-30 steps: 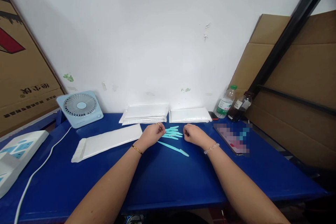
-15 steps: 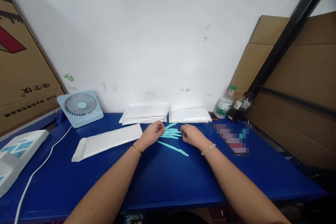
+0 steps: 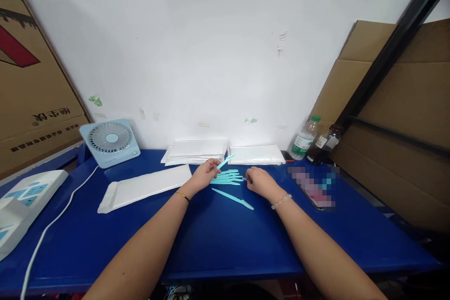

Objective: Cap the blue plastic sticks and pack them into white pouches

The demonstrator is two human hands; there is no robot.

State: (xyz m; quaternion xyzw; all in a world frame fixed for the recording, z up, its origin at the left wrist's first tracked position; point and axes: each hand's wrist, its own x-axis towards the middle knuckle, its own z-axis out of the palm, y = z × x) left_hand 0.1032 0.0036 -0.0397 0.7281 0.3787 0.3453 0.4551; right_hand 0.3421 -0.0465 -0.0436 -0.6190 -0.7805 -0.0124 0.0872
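Note:
My left hand pinches a turquoise eyebrow razor, which points up and right above the table. Below it lies a loose fan of several more turquoise razors, their left ends partly behind my fingers. One separate razor rests slantwise nearer to me. My right hand is closed at the right ends of the fan, with a small pale, see-through piece at its fingertips, too small to name. A white padded mailer lies left of my left hand.
White padded mailers are stacked by the wall, with others beside them. A blue fan and a power strip stand left. Right are a phone, a clear bottle and a dark bottle.
My left hand has lifted one razor from the fan, and its tip now points up and right. My right hand has barely moved; the pale piece shows at its fingertips.

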